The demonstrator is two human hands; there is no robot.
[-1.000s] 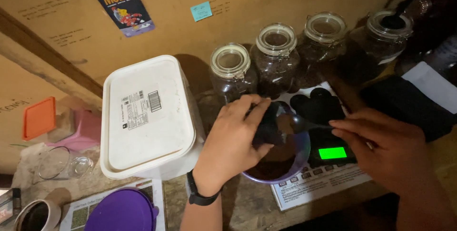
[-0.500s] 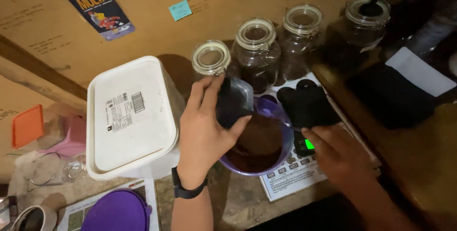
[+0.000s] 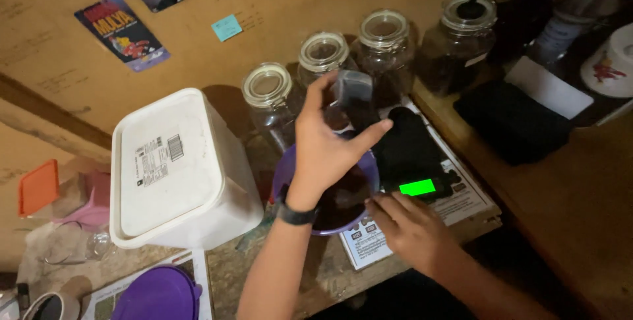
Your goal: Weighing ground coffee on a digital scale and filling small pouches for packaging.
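**Scoop held over the bowl on the scale**

Now, from the left: a white lidded tub stands on the bench beside 4 glass jars. The left hand has its fingers pinched on a small dark scoop above the purple bowl of dark grounds. The right hand, fingers loosely curled and holding nothing, touches the bowl's rim near the scale. This looks like weighing out a dose; any further move needs a watch on the green display.

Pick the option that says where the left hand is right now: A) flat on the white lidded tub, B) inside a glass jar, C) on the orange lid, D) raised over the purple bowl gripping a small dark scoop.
D: the left hand grips a small dark scoop above the purple bowl.
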